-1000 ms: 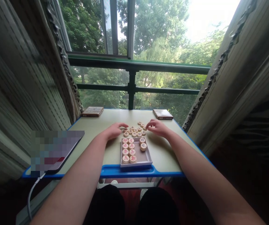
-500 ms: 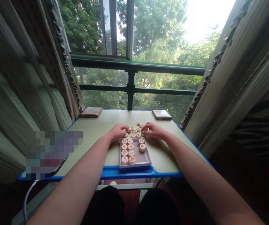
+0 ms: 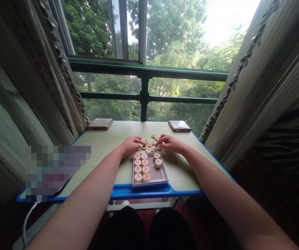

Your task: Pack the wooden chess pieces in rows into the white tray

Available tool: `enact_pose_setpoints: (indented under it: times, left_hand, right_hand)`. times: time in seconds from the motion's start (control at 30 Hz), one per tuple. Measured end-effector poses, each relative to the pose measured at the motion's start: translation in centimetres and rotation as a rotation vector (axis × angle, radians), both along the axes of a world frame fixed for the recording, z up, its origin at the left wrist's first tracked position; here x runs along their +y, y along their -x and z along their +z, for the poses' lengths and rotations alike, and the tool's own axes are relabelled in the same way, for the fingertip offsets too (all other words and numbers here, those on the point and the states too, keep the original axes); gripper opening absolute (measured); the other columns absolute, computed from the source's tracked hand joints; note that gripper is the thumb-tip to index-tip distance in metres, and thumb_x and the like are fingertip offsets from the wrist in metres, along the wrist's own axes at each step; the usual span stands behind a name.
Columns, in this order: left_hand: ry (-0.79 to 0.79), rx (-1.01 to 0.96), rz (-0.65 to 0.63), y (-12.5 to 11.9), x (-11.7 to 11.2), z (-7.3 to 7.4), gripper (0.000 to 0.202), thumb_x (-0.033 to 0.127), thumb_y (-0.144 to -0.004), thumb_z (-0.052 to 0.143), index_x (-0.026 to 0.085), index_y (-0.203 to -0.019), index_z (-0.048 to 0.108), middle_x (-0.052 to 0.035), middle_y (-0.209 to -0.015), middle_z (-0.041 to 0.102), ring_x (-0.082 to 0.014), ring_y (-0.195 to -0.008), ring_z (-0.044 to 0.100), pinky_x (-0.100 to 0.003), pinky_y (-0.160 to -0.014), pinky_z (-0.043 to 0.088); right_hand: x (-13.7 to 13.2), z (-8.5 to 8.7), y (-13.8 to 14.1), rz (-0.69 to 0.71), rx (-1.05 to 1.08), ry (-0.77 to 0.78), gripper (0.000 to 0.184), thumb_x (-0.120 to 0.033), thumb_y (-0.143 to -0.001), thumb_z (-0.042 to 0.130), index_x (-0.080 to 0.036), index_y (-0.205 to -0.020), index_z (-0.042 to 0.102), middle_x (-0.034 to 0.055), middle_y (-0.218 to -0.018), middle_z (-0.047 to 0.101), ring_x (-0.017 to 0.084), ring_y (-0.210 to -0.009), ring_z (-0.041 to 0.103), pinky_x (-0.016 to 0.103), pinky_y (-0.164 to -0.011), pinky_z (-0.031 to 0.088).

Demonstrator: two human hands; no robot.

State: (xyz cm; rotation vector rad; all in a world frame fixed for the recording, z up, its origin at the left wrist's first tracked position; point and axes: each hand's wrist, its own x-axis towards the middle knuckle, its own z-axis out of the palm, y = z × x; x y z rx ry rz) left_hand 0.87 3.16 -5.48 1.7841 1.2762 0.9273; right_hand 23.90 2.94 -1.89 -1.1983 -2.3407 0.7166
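A pile of loose round xiangqi pieces (image 3: 149, 144) lies on the table just beyond a shallow white box (image 3: 162, 181). At the pile's left side is my left hand (image 3: 130, 146), its fingers stretched out with a fingertip on or right over a piece (image 3: 144, 147). My right hand (image 3: 170, 143) reaches in from the other side, fingers extended and bent down over the pieces at the right; its fingertips partly hide them. Inside the box, red-marked pieces (image 3: 145, 169) form two columns on the left. Two dark-marked pieces (image 3: 158, 163) sit near its far right corner.
The pale table (image 3: 97, 149) has a raised blue edge (image 3: 120, 191). Flat boxes stand at its far left (image 3: 100, 124) and far right (image 3: 179, 126). A blurred-out device (image 3: 58, 173) with a white cable (image 3: 25, 222) lies at left. Curtains and a railed window surround the table.
My left fingers have straightened, and the piece by them now lies slightly nearer me. My right hand has shifted slightly over the pile. The pieces in the box are unchanged.
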Motion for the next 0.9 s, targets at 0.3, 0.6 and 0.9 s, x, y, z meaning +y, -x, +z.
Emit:
enact_pose_setpoints:
  times: [0.3,0.6,0.9]
  left_hand:
    - [-0.035,0.0,0.095,-0.2,-0.3,0.2,0.036,0.016,-0.057,0.047,0.018,-0.082,0.073,-0.0078,-0.109,0.063,-0.0254,-0.107,0.054,-0.035,-0.096,0.04]
    - [-0.138,0.049,0.202,0.0,0.6,-0.5,0.035,0.023,-0.063,0.049,0.017,-0.091,0.069,-0.0095,-0.109,0.062,-0.0237,-0.099,0.057,-0.034,-0.086,0.046]
    - [-0.356,0.166,0.19,0.2,-0.6,0.2,0.028,0.035,-0.072,0.05,0.017,-0.081,0.07,-0.0072,-0.092,0.065,-0.0235,-0.097,0.056,-0.035,-0.088,0.043]
  right_hand:
    - [0.1,0.1,-0.2,0.06,-0.102,-0.129,0.02,-0.012,-0.072,0.059,-0.02,-0.082,0.074,0.0049,-0.085,0.055,0.016,-0.081,0.054,0.03,-0.08,0.043]
    - [0.1,-0.1,-0.4,0.065,-0.189,-0.125,0.025,-0.023,-0.07,0.066,-0.02,-0.095,0.07,0.0067,-0.095,0.056,0.017,-0.084,0.056,0.029,-0.08,0.044]
    - [-1.9,2.0,0.4,-0.063,-0.084,-0.227,0.015,-0.031,-0.073,0.062,-0.017,-0.079,0.061,0.0025,-0.077,0.063,0.012,-0.065,0.052,0.023,-0.057,0.039]
